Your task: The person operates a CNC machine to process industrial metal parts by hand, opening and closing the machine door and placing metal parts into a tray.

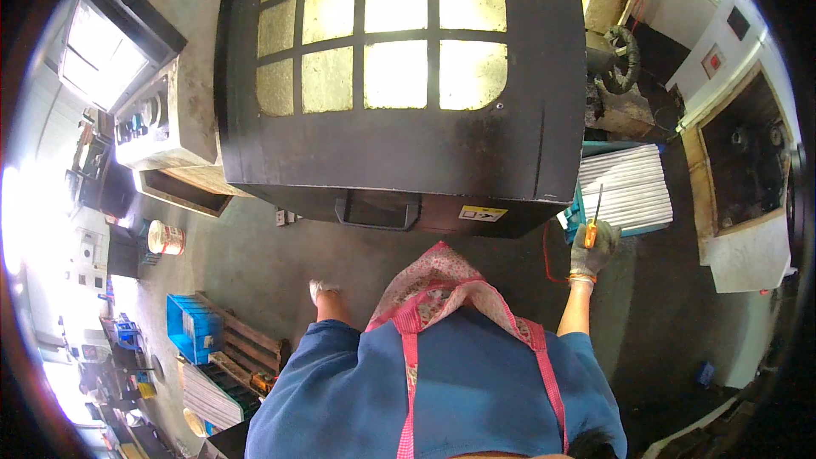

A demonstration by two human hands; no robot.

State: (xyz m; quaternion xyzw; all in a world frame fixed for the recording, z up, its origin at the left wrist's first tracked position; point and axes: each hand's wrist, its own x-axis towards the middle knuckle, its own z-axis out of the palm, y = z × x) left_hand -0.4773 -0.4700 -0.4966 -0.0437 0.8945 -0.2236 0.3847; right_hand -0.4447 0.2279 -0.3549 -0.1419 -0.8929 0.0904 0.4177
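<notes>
My right hand (597, 253), in a grey work glove, is closed around an orange air blow gun (591, 234) with a long thin dark nozzle pointing away from me. A thin red hose (546, 259) curves by that wrist. Just beyond the hand, a teal crate (639, 229) holds a stack of long white bars (627, 185). My left hand (318, 290), in a pale glove, hangs low to the left, away from the machine. Its fingers are too small and bright to make out.
A large black machine door (382, 144) with a lit grid window and a grey handle (377, 211) fills the space ahead. At left are a blue crate (189, 327), a wooden pallet (251, 331) and a white bucket (167, 238). A pale machine cabinet (748, 259) stands at right.
</notes>
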